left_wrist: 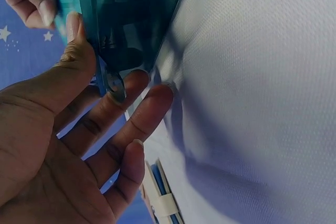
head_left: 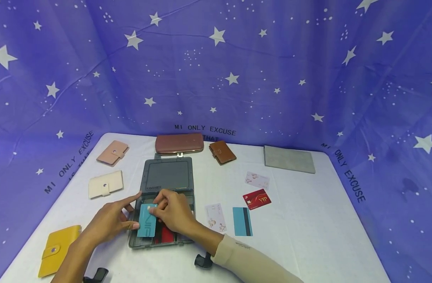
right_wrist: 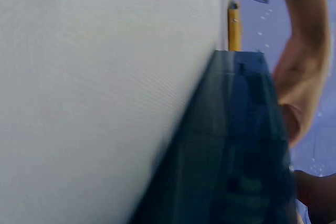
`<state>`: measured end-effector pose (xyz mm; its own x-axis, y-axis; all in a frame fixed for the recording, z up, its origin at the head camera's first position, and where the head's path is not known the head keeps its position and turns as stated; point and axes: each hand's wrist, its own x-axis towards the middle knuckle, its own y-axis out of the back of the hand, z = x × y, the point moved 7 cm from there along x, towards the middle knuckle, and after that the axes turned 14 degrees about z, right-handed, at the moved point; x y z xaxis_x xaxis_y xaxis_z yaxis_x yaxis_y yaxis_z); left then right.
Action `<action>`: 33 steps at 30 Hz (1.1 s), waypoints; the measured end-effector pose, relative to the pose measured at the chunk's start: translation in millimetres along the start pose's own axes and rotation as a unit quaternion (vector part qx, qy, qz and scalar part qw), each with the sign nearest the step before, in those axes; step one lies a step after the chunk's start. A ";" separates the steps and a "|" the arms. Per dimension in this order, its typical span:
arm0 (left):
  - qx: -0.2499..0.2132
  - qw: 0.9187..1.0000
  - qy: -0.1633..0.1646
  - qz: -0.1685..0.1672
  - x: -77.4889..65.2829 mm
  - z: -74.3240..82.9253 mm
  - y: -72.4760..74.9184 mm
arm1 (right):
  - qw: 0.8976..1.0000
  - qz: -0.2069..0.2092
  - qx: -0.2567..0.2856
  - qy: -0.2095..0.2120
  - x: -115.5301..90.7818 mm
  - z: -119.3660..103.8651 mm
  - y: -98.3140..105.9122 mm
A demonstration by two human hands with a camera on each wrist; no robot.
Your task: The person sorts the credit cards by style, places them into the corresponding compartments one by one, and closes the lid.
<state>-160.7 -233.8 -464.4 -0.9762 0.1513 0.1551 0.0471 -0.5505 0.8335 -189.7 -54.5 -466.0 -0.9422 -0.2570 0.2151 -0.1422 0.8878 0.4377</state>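
A grey translucent plastic case [head_left: 168,173] stands on the table with its lid raised, and red cards [head_left: 168,234] show inside its lower tray. My right hand [head_left: 177,210] pinches the upper right edge of a blue VIP card [head_left: 147,226] above the tray's left side. Beside it, my left hand [head_left: 110,220] rests against the case's left wall. Its thumb lies at the card's left edge, with the index finger reaching toward the hinge. In the left wrist view, the fingers [left_wrist: 142,119] are loosely spread below the case's side, by a small latch [left_wrist: 114,86].
Right of the case lie a blue striped card [head_left: 241,221], a red VIP card [head_left: 257,199] and pale cards [head_left: 216,217]. Yellow [head_left: 58,245], cream [head_left: 106,184] and pink [head_left: 113,152] card holders sit left. Behind are maroon [head_left: 179,143], brown [head_left: 222,152] and grey [head_left: 289,159] wallets.
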 end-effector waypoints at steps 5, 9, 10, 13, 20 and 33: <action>-0.001 1.000 0.000 0.005 0.4 -0.1 1.1 | 0.990 0.001 -0.117 0.080 0.9 -7.3 -6.4; -0.007 1.000 0.002 0.000 0.4 -1.0 -1.0 | 0.990 -0.010 -0.111 0.087 -0.6 -7.1 -2.7; -0.008 1.000 0.003 -0.002 0.4 -1.3 -1.6 | 0.992 -0.013 -0.094 0.083 -1.4 -6.0 -0.1; -0.012 1.000 0.005 -0.004 0.7 -1.4 -2.1 | 0.996 -0.021 -0.047 0.068 -4.3 0.8 11.4; -0.009 1.000 0.005 0.002 1.7 -0.2 0.2 | 0.998 -0.016 -0.039 0.047 -14.2 25.6 61.5; 0.002 1.000 -0.004 0.009 1.0 -0.3 1.3 | 0.963 0.010 -0.265 -0.046 -44.3 82.1 144.7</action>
<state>-161.7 -234.6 -463.4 -0.9735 0.1484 0.1740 0.0648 -0.5506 0.8323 -193.4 116.7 -483.8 -0.9693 -0.1861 0.1607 0.0281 0.5655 0.8243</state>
